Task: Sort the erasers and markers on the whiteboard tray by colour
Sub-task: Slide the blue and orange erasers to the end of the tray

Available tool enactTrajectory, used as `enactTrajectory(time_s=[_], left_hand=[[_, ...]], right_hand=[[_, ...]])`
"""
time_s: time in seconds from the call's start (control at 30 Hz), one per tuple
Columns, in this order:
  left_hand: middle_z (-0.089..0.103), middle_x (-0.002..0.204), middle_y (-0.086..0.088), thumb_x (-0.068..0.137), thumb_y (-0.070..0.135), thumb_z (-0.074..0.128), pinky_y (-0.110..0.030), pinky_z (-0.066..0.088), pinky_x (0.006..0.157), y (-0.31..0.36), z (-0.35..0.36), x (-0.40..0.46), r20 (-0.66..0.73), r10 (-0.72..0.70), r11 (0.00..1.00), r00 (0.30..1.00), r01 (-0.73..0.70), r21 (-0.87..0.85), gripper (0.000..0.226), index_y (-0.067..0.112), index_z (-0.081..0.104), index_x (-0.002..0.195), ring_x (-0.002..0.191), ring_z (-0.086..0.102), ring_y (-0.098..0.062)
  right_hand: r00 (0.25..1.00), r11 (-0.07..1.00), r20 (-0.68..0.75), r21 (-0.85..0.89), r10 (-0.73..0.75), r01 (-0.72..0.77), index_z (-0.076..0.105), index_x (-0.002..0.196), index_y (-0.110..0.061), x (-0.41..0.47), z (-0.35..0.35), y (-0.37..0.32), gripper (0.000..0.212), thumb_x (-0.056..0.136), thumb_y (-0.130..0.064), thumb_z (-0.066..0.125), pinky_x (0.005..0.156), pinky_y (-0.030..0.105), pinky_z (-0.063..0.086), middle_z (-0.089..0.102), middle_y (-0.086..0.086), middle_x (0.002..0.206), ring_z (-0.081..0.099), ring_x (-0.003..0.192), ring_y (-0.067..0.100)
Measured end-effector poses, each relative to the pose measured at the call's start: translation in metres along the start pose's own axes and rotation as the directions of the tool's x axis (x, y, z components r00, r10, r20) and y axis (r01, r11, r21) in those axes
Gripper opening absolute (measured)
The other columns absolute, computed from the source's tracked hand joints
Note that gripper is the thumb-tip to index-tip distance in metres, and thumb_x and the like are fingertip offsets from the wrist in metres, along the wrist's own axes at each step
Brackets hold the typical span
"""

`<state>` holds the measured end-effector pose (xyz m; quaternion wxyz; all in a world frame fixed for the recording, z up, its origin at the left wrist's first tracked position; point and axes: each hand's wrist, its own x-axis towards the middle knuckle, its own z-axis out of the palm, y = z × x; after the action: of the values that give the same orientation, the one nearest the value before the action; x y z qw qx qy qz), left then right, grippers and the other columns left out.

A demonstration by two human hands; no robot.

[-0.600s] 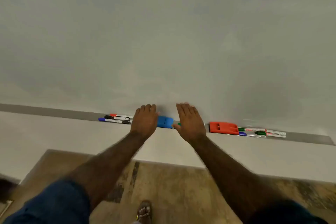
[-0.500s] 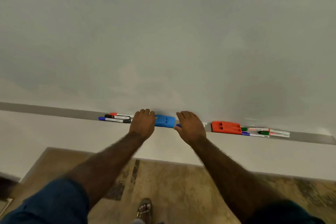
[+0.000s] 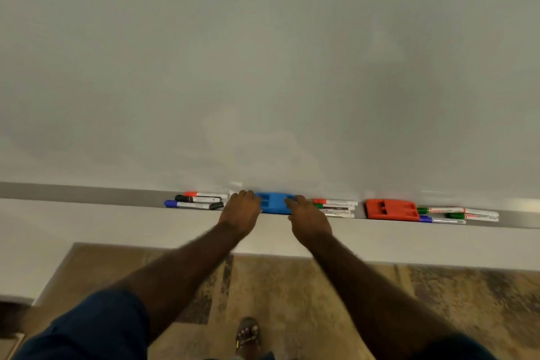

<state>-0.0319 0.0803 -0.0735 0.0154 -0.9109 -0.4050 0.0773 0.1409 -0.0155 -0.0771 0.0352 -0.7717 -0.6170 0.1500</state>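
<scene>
Both hands have come down to the grey metal tray: left hand and right hand now clasp the blue plastic eraser between markers, probably to move it.

my left hand and right hand flank the blue eraser on the tray, fingers touching its ends. markers lie left; the red eraser sits well right.

Both hands dropped onto blue eraser; right-side markers now uncovered.
</scene>
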Motion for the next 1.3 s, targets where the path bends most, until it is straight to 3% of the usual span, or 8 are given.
enactTrajectory(time_s=[0.27, 0.43, 0.7, 1.07, 1.3], left_hand=[[0.065, 0.122, -0.012, 0.101, 0.012, 0.052, -0.04, 0.048, 0.092, -0.013, 0.013, 0.007, 0.07, 0.052, 0.996, 0.996, -0.046, -0.083, 0.021, 0.013, 0.058, 0.122, 0.107, 0.062, -0.029], [0.068, 0.119, -0.011, 0.101, 0.012, 0.051, -0.039, 0.049, 0.09, -0.01, 0.019, 0.01, 0.063, 0.052, 0.99, 0.997, -0.043, -0.133, 0.023, 0.014, 0.059, 0.123, 0.106, 0.064, -0.028], [0.068, 0.123, -0.009, 0.099, 0.009, 0.053, -0.038, 0.046, 0.099, -0.008, 0.02, 0.02, 0.076, 0.018, 0.985, 0.997, -0.005, -0.175, 0.026, 0.016, 0.064, 0.121, 0.112, 0.062, -0.027], [0.071, 0.117, -0.004, 0.097, 0.018, 0.06, -0.035, 0.048, 0.098, -0.019, 0.023, -0.001, -0.013, -0.044, 0.955, 0.999, 0.039, -0.294, 0.02, 0.019, 0.068, 0.115, 0.106, 0.064, -0.022], [0.07, 0.115, 0.0, 0.096, 0.025, 0.065, -0.031, 0.048, 0.096, -0.074, 0.019, -0.033, -0.007, -0.214, 0.87, 0.977, 0.188, -0.456, 0.019, 0.021, 0.068, 0.115, 0.104, 0.061, -0.015]], right_hand=[[0.998, 0.998, -0.026, 0.015, 0.06, -0.059, 0.05, 0.139, -0.019, 0.01, 0.015, -0.007, 0.045, 0.096, -0.015, 0.063, 0.104, 0.04, 0.05, 0.053, 0.006, 0.142, 0.053, 0.127, 0.023], [0.996, 0.996, -0.036, 0.03, 0.083, -0.082, 0.057, 0.129, -0.016, 0.012, 0.017, -0.003, 0.034, 0.096, -0.019, 0.066, 0.101, 0.036, 0.051, 0.059, 0.005, 0.131, 0.056, 0.12, 0.02], [0.998, 0.998, -0.037, -0.03, -0.058, 0.057, 0.059, 0.127, -0.015, 0.019, 0.017, 0.012, 0.031, 0.096, -0.014, 0.062, 0.101, 0.035, 0.048, 0.061, 0.006, 0.131, 0.054, 0.121, 0.022], [0.989, 0.994, -0.104, -0.019, -0.108, 0.107, 0.067, 0.12, -0.015, 0.013, 0.001, -0.001, 0.032, 0.088, -0.01, 0.07, 0.091, 0.037, 0.052, 0.067, 0.005, 0.12, 0.059, 0.112, 0.023], [0.966, 0.971, -0.127, 0.047, -0.226, 0.234, 0.07, 0.113, -0.016, 0.023, 0.0, -0.059, 0.029, 0.085, -0.018, 0.077, 0.091, 0.035, 0.051, 0.07, 0.004, 0.113, 0.061, 0.108, 0.02]])
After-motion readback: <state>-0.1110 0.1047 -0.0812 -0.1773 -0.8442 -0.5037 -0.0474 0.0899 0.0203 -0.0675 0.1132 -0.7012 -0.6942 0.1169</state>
